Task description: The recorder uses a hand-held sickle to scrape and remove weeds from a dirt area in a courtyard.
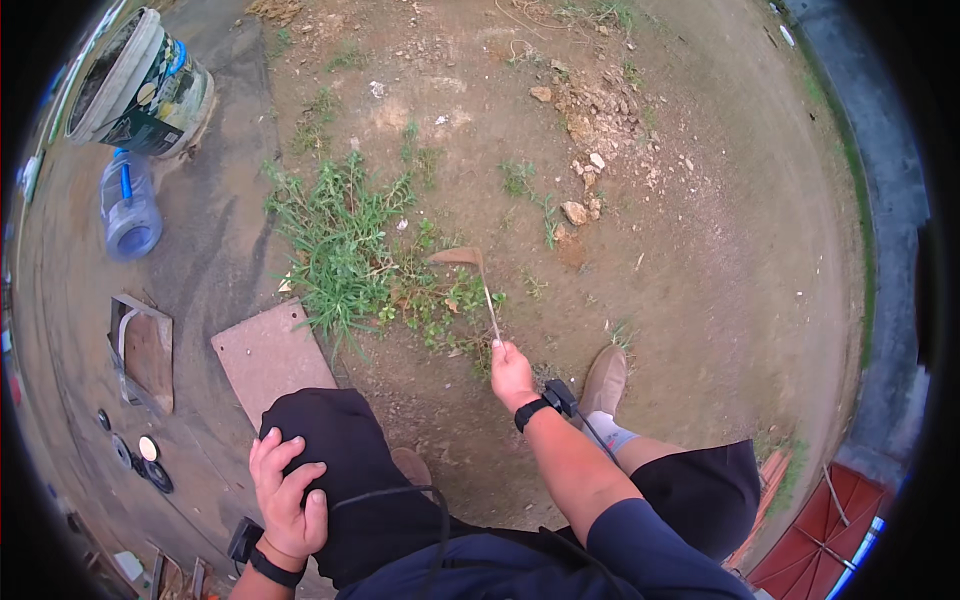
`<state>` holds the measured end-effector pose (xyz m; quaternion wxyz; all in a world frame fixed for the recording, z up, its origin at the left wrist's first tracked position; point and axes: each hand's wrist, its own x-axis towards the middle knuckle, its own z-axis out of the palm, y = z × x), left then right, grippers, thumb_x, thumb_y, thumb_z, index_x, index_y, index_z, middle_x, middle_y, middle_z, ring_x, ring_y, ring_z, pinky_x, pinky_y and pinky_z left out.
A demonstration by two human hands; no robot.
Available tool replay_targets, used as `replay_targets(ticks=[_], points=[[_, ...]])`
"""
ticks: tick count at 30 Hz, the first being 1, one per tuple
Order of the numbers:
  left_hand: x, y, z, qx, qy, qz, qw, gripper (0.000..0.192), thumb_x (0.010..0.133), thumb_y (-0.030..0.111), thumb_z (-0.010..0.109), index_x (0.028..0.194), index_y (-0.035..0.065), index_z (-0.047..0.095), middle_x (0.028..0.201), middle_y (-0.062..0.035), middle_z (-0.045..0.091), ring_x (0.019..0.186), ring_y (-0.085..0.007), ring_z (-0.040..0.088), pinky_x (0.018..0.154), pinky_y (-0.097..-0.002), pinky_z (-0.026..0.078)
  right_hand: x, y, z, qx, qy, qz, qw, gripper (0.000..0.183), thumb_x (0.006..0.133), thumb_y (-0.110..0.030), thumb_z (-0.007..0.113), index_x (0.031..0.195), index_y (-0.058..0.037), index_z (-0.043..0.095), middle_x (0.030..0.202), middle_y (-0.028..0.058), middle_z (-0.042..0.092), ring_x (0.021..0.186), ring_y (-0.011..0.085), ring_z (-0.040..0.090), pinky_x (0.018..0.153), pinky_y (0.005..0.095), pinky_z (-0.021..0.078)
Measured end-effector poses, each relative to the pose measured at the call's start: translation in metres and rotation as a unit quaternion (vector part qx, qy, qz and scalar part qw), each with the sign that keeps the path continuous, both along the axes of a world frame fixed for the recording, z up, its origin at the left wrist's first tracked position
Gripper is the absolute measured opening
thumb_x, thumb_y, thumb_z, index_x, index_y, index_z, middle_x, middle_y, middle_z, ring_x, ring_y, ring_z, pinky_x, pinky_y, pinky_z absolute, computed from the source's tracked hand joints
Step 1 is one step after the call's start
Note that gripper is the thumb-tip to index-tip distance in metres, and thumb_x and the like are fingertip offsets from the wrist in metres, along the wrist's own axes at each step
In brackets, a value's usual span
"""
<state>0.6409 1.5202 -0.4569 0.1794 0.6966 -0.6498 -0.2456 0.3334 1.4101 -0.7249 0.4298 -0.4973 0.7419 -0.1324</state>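
Note:
My right hand (514, 373) is closed around the lower end of a sickle (489, 296), its rusty blade (459, 256) pointing left. The blade lies over the edge of a low, broad-leaved weed patch (431, 300); whether it touches the stems or soil, I cannot tell. Left of it grows a taller clump of narrow-leaved green weeds (337, 225). My left hand (287, 491) rests on my left knee with its fingers apart and nothing in it.
Left of the weeds lie a flat board (274, 352), a rectangular frame (144, 352) and several discs (154, 474). Farther up are a blue-handled plastic jug (131, 210) and a tilted bucket (150, 97). Rocks (575, 213) lie ahead; a red umbrella (821, 540) is at lower right.

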Motion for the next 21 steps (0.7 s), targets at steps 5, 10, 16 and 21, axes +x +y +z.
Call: replay_targets(ticks=[5, 10, 16, 21], points=[[0.003, -0.005, -0.004, -0.002, 0.007, 0.001, 1.000, 0.023, 0.077, 0.021, 0.054, 0.093, 0.0074, 0.064, 0.118, -0.0163, 0.054, 0.124, -0.0405, 0.042, 0.106, -0.0571, 0.024, -0.013, 0.039, -0.008, 0.028, 0.001, -0.015, 0.999, 0.032, 0.097, -0.030, 0.046, 0.090, -0.0015, 0.058, 0.074, 0.0194, 0.057, 0.067, 0.0321, 0.052, 0.068, 0.0380, 0.0451], [0.003, -0.007, -0.006, 0.000, 0.017, -0.002, 1.000, 0.023, 0.076, 0.020, 0.053, 0.092, 0.0074, 0.064, 0.118, -0.0164, 0.054, 0.124, -0.0406, 0.042, 0.106, -0.0568, 0.024, 0.011, 0.008, -0.005, 0.040, -0.018, 0.002, 0.999, 0.036, 0.097, -0.035, 0.042, 0.089, -0.0021, 0.056, 0.081, 0.0253, 0.060, 0.082, 0.0456, 0.057, 0.071, 0.0480, 0.0449], [0.004, -0.006, -0.005, -0.001, 0.018, 0.006, 1.000, 0.023, 0.077, 0.020, 0.053, 0.091, 0.0075, 0.065, 0.117, -0.0161, 0.054, 0.123, -0.0407, 0.042, 0.106, -0.0563, 0.024, -0.015, 0.066, 0.003, 0.086, -0.010, 0.017, 0.996, 0.035, 0.097, -0.035, 0.044, 0.088, -0.0028, 0.056, 0.083, 0.0250, 0.060, 0.082, 0.0451, 0.057, 0.072, 0.0470, 0.0452], [0.002, -0.008, -0.006, -0.002, 0.023, -0.003, 1.000, 0.023, 0.078, 0.022, 0.053, 0.091, 0.0073, 0.065, 0.117, -0.0159, 0.055, 0.123, -0.0404, 0.042, 0.106, -0.0557, 0.024, 0.007, 0.026, -0.001, 0.020, -0.034, 0.004, 0.999, 0.035, 0.096, -0.035, 0.045, 0.088, -0.0023, 0.055, 0.080, 0.0250, 0.059, 0.080, 0.0452, 0.056, 0.071, 0.0464, 0.0448]])
